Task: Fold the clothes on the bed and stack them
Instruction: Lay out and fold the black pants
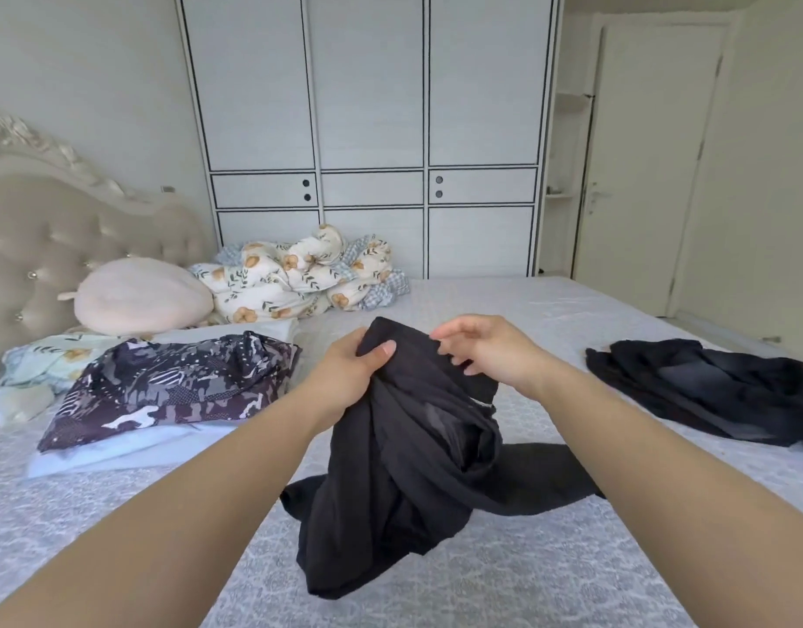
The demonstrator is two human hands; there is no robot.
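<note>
Frame centre: left hand (352,371) bunches the thin black garment (399,473) in a closed grip, lifting it off the grey patterned bed (549,559). Right hand (485,351) pinches its top edge (probably hunting a seam). Folded patterned stack (164,392) waits left of centre.

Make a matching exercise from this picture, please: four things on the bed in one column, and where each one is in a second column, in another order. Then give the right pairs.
Things:
1. black garment
2. patterned dark garment
3. floral quilt
4. second black garment

Places:
A. bunched at the far side of the bed, before the wardrobe
B. lying spread on the right
C. on top of the pile at the left
D. held up by the left hand and the right hand

Pairs: 1-D, 2-C, 3-A, 4-B
</note>
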